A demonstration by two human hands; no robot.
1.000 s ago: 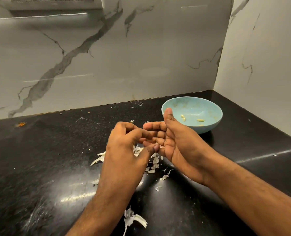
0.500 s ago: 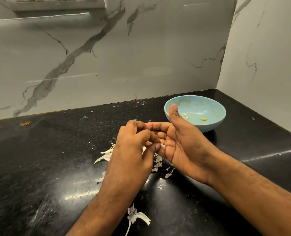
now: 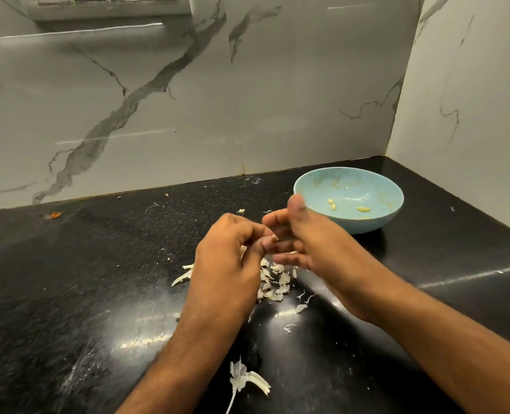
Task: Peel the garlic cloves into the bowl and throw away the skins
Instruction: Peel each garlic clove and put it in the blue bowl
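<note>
My left hand [image 3: 227, 258] is curled over the black counter, its thumb and forefinger pinching a small pale garlic piece [image 3: 274, 236]; I cannot tell whether it is clove or skin. My right hand [image 3: 310, 246] is blurred, with its fingers stretched out towards the left fingertips and its thumb raised. Just behind the right hand stands the light blue bowl [image 3: 379, 222] with a few peeled cloves [image 3: 363, 209] inside. A heap of white garlic skins [image 3: 273, 282] lies on the counter under both hands.
A larger piece of skin with a stalk [image 3: 244, 380] lies near the front between my forearms. Small skin flakes [image 3: 301, 308] are scattered to the right of the heap. Marble walls close the counter behind and on the right, and an orange scrap [image 3: 55, 215] lies far left.
The right hand has turned and lifted slightly, its palm no longer facing up, and it is now blurred. The left fingertips stay at the right hand's fingers. The view has shifted.
</note>
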